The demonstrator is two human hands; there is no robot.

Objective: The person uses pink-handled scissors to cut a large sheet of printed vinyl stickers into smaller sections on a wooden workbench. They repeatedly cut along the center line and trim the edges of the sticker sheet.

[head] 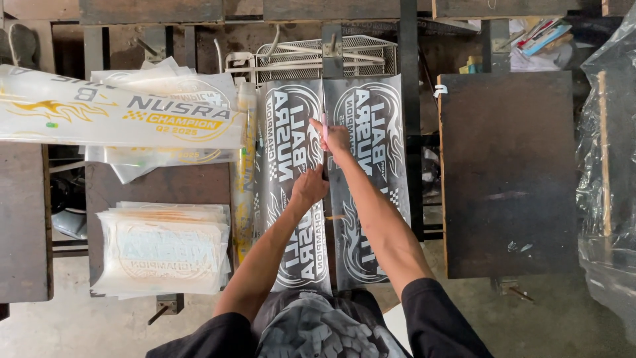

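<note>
A stack of cloudy printed films (162, 248) lies at the left, glossy sheets (119, 109) draped above it. At centre, the left hand (309, 185) presses closed-fingered on the dark printed transfer film (291, 192), pinning it flat beside the cut line; the right hand (333, 137) is wrapped around a slim pink knife (324, 129). A clean cut likely wants steady downward pressure and a straight pull. A bare, worn, dark board (507, 172) sits at the right.

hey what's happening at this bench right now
A person is working on a printed film sheet laid lengthwise in front of them. The right hand holds a thin pink tool on the sheet's middle line, and the left hand presses the film just below. A stack of printed sheets lies to the left.
</note>
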